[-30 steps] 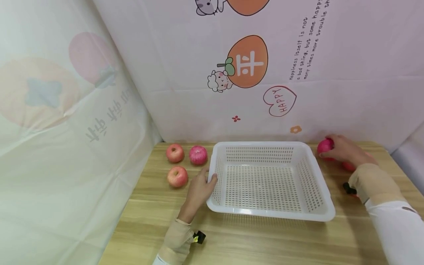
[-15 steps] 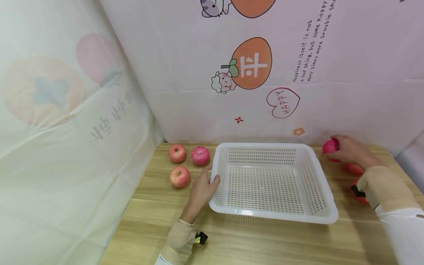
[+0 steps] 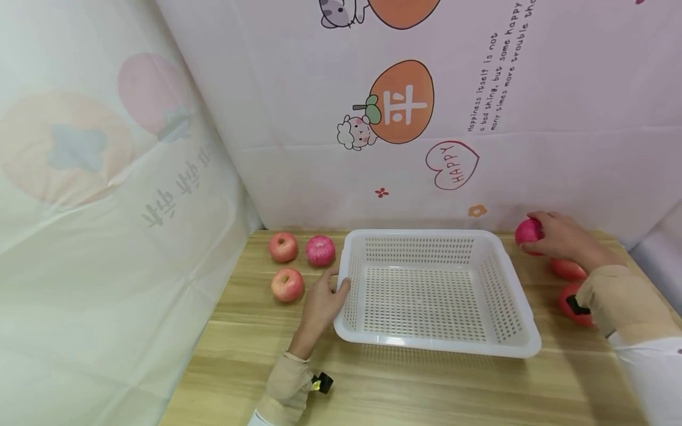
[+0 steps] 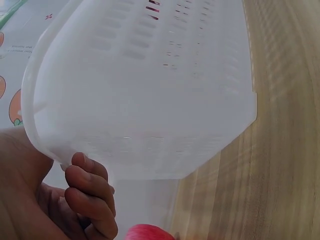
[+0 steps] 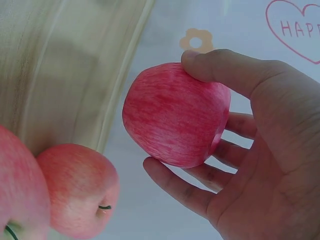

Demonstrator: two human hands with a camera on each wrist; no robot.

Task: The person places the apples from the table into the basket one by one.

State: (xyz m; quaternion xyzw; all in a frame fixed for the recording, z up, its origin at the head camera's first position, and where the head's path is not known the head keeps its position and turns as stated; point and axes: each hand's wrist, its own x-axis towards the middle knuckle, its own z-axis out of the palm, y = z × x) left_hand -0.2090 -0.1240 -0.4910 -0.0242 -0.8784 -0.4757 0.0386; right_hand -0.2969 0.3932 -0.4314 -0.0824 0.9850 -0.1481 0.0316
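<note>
A white perforated plastic basket (image 3: 426, 296) stands on the wooden table. My left hand (image 3: 322, 302) grips its left rim, thumb over the inner side and fingers curled on the outside; the left wrist view shows the curled fingers (image 4: 92, 192) against the basket wall (image 4: 140, 100). At the back right, my right hand (image 3: 567, 239) holds a deep pink apple (image 3: 528, 235) between thumb and fingers. In the right wrist view that apple (image 5: 175, 115) has streaked skin, and the palm stays apart from it. Whether it touches the table cannot be told.
Two red apples (image 3: 569, 269) (image 3: 575, 303) lie near my right wrist, partly covered by it. Left of the basket are two pale red apples (image 3: 283, 247) (image 3: 288, 285) and a streaked pink, apple-sized fruit (image 3: 321, 251). A printed cloth (image 3: 319, 177) hangs behind the table.
My right forearm has shifted slightly right, uncovering more of the two red apples beside it. The pink apple moves slightly right with the hand. My left hand keeps its grip on the basket.
</note>
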